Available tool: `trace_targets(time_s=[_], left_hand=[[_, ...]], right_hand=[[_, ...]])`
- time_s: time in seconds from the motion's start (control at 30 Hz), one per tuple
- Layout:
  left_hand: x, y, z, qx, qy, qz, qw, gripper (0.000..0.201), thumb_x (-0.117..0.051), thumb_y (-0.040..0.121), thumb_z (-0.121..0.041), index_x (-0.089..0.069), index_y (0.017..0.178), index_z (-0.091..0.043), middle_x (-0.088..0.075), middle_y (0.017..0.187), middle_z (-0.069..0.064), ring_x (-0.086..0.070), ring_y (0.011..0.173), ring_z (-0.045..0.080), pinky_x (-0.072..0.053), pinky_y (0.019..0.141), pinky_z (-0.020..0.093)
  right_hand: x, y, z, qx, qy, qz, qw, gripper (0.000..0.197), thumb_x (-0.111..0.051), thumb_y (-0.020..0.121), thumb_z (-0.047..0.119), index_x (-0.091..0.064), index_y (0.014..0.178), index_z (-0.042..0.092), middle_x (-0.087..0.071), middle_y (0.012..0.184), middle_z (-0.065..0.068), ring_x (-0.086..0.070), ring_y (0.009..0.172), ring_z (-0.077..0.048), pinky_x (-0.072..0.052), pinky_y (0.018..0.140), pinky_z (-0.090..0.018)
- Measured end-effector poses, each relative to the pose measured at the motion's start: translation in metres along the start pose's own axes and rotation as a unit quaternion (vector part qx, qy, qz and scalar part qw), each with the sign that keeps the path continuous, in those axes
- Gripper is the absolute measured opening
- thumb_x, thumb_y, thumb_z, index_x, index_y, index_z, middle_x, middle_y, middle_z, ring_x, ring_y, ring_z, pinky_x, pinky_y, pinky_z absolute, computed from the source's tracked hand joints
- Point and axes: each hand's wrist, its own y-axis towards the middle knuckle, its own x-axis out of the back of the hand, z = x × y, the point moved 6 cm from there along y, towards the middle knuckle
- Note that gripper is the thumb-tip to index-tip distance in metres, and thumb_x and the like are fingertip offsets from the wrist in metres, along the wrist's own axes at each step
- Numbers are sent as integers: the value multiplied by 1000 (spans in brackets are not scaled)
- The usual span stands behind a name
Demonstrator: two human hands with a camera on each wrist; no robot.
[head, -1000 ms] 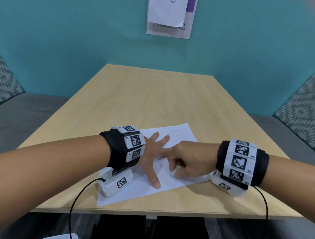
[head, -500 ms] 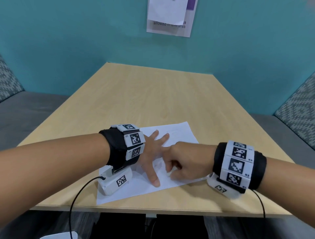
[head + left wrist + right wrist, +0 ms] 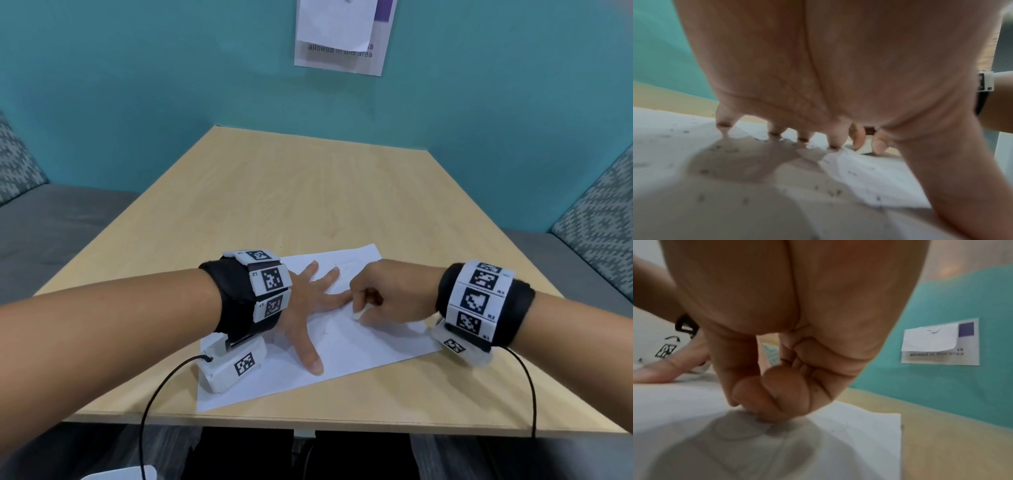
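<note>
Left hand (image 3: 301, 308) lies flat, fingers spread, pinning a sheet of paper (image 3: 370, 346) near the table's (image 3: 308, 192) front edge. The right hand (image 3: 390, 294) pinches a small white eraser (image 3: 357, 314) against the sheet. Short, light strokes away from the pinning fingers should keep the sheet from creasing.

I see a light, wood-grain counter (image 3: 308, 192) filling the middle of my head view. Its far edge butts against the teal wall (image 3: 137, 85), and its near edge runs just in front of me. One thing lies directly on it: a white sheet of paper (image 3: 370, 346), flat, in the near half and much closer to the front edge than to the wall. The sheet sits askew, its near left corner almost at the front edge and its far right corner pointing toward the counter's middle. Faint pencil marks show on it; I cannot read them. The sheet lies wholly on the counter, with no corner overhanging.
</note>
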Motion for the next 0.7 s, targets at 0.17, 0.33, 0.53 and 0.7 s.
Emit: trace_targets(time_s=[0.17,0.33,0.53,0.7], left_hand=[[4,-5,-5,-25,-20,-21,999,111,-81,75,-51,0,151,-54,30,160,6,25,147,33,18,110,44],[1,-3,1,8,-6,0,1000,121,-78,73,-60,19,147,-55,33,159,4,28,146,35,11,114,56],[3,-5,-5,-17,-23,-4,1000,117,-78,78,-52,15,149,-52,31,160,7,30,146,29,22,108,40],[6,-7,-8,-31,-23,-13,999,115,-78,79,-47,11,152,-49,27,161,6,27,147,27,27,102,32]], right_hand=[[-20,-9,27,62,14,53,997,8,-63,83,24,-62,91,22,-51,69,17,-49,63,0,-37,62,-17],[-4,-3,4,10,4,14,1000,12,-66,82,24,-66,93,18,-53,69,15,-49,61,-1,-36,60,-15],[-11,-8,16,37,18,32,999,11,-65,82,23,-66,92,19,-53,68,15,-49,61,-1,-38,60,-15],[-20,-10,24,54,22,53,997,15,-65,81,26,-66,94,19,-55,71,14,-51,64,-3,-42,62,-19]])
